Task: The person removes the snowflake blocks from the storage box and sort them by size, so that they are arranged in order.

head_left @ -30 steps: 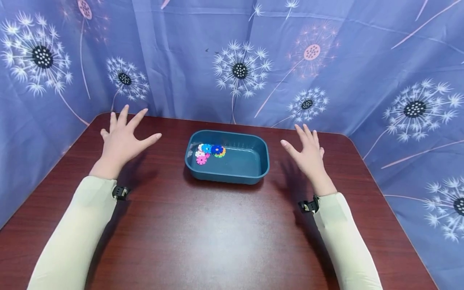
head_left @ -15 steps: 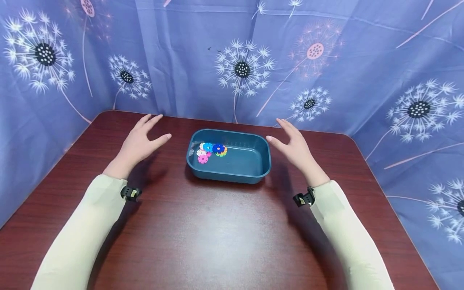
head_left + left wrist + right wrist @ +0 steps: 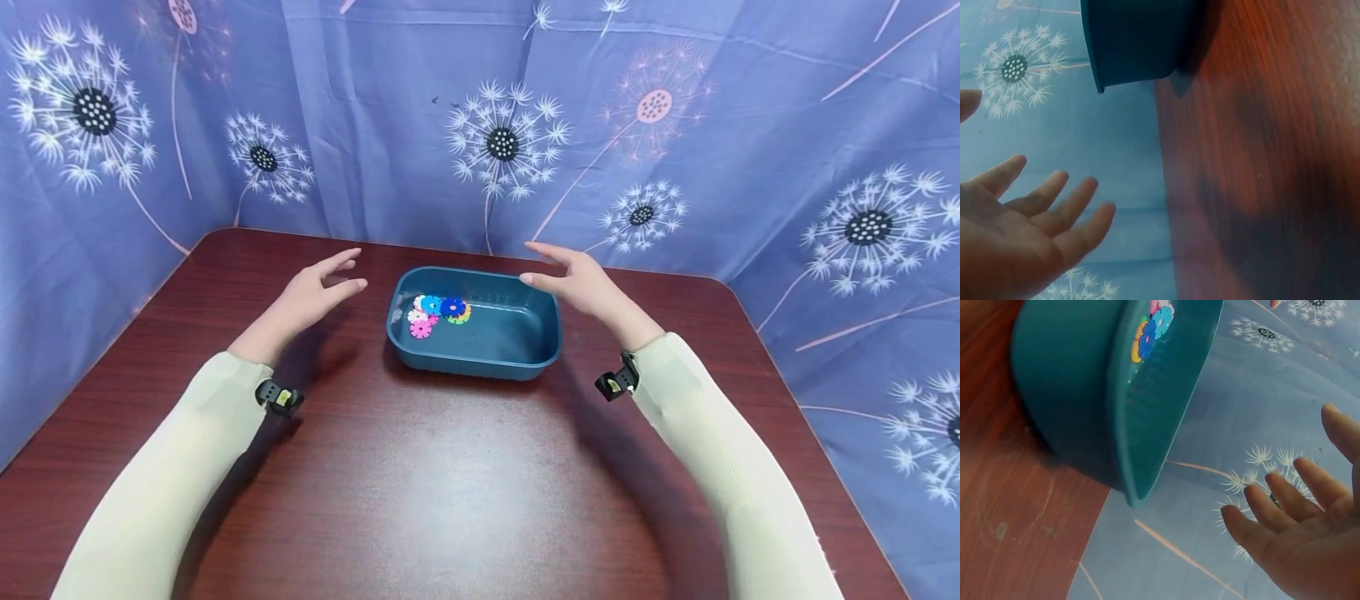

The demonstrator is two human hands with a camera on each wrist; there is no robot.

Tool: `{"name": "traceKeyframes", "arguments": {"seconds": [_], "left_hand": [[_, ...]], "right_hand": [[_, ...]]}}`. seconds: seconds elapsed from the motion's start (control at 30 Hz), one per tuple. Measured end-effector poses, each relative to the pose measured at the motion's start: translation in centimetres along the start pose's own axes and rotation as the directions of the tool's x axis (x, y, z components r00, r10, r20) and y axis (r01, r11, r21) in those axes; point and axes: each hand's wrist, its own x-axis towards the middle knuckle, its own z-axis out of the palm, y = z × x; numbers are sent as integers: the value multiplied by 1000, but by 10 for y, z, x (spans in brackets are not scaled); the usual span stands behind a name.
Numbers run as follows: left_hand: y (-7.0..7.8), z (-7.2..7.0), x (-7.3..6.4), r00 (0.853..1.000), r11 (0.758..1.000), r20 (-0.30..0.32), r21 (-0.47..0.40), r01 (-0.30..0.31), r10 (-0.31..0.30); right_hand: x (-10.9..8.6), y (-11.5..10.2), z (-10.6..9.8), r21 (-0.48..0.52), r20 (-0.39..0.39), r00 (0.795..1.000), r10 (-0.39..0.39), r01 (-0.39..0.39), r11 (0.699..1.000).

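A dark teal plastic basin point(image 3: 480, 364) stands on the table. Inside it, toward the left end, lie several flower-shaped plastic discs point(image 3: 421, 330) in pink, white, blue, orange and green, partly overlapping. My left hand point(image 3: 303, 298) hovers left of the basin, fingers relaxed and thumb apart, holding nothing; its palm point(image 3: 1013, 244) shows in the left wrist view. My right hand point(image 3: 585, 287) is over the basin's right end, with the thumb overlapping the far right rim in the head view. Its fingers are loosely bent with nothing between them, as the right wrist view also shows.
The dark red wooden table point(image 3: 450, 483) reaches back to a blue dandelion-print curtain point(image 3: 390, 125) that hangs behind and along both sides. Each wrist carries a small black camera on a strap point(image 3: 279, 397).
Both hands have moved inward toward the basin, the left going right and the right going left. Their spread fingers have drawn closer together. The basin and discs stay in place.
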Motion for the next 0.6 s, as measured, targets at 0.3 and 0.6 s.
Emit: {"name": "traceKeyframes", "arguments": {"seconds": [0.3,0.6], "left_hand": [[0,8,5,998,983,60,-177,42,-32],[-5,13,11,989,961,139,-267,78,-42]], "right_hand": [[23,-12,0,88,167,985,-48,34,996],[51,-16,5,80,314,948,-54,30,996]]}}
